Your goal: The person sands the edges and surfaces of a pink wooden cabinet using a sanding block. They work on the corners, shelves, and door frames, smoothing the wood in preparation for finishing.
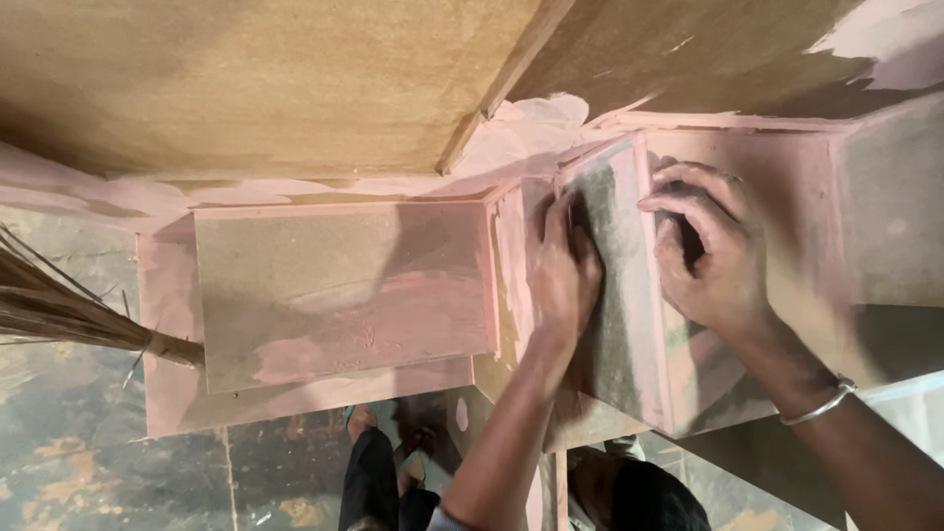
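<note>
Partition panel, pink-primed board with a dusty grey face, stood upright within a boxy wooden unit, just right of frame centre. Left hand lay flat against the grey face, fingers together, pressing rather than gripping. Right hand, at three o'clock from the left, curled over the panel's top edge; metal bangle on its wrist. Judged stiff, moderately heavy, chalky-surfaced; best held by its edges. Broom bristles at nine o'clock. Another person's dark head at six o'clock.
</note>
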`<action>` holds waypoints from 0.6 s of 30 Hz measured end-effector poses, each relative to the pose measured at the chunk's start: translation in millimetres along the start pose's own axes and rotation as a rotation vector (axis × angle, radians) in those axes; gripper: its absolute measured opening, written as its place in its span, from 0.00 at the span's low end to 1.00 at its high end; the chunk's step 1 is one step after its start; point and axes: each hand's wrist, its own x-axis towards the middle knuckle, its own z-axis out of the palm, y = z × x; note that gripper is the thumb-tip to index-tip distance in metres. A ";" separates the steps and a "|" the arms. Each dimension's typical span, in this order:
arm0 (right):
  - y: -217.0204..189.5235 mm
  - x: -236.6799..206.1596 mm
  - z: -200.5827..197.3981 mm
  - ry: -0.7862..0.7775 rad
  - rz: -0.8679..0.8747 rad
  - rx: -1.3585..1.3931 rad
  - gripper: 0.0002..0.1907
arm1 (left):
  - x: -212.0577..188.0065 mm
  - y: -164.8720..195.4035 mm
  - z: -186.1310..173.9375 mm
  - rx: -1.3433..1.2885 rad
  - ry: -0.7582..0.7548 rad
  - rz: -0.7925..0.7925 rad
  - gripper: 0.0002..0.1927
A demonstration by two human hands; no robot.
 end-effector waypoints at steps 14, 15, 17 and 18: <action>-3.6 0.7 0.6 -0.003 0.011 -0.030 0.13 | -18.4 -10.4 20.7 -0.012 -0.026 -0.175 0.21; -3.5 0.7 0.9 -0.007 0.008 -0.033 0.13 | -15.4 -9.8 22.1 -0.011 -0.017 -0.165 0.21; -3.4 0.5 1.3 -0.005 0.006 -0.019 0.13 | -8.4 -12.6 23.6 0.002 0.000 -0.140 0.21; -3.4 0.4 1.3 -0.003 0.004 -0.012 0.13 | -8.2 -14.9 22.7 0.011 0.012 -0.123 0.20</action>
